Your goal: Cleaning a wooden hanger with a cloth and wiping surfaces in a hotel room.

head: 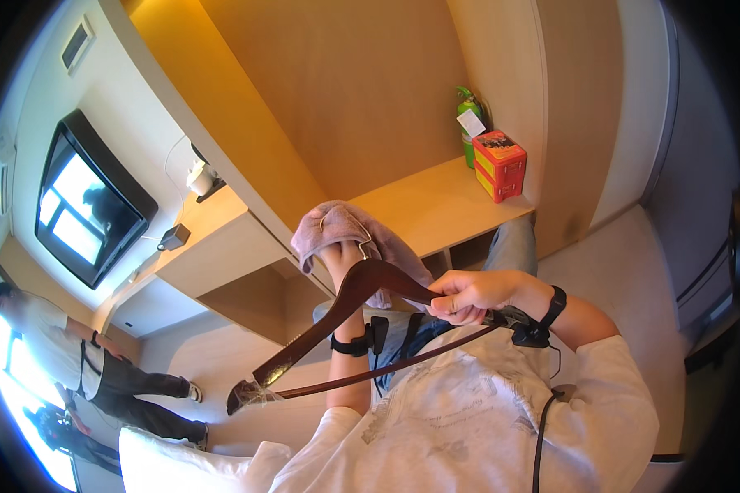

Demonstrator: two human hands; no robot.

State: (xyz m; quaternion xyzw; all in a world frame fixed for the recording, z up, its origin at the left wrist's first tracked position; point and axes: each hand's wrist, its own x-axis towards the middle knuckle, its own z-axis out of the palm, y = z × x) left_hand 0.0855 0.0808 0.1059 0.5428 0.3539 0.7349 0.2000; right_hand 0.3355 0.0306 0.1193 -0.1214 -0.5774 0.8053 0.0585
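Note:
My right hand [478,294] grips one arm of a dark brown wooden clothes hanger [302,345], which is held in front of my chest. Its metal hook [366,237] points away from me and rests against a mauve towel [401,237]. The towel is draped over my left hand [339,251], whose fingers are bunched in the cloth and partly hidden by it. Clear plastic film [260,394] clings to the hanger's free end, and its bottom bar crosses over my left forearm.
A green fire extinguisher [468,132] and a red box [507,166] stand on a wooden shelf [431,197] ahead. On the left, a television [92,197] hangs above a counter [213,215] holding a white kettle [199,180]. A person [55,333] stands at far left.

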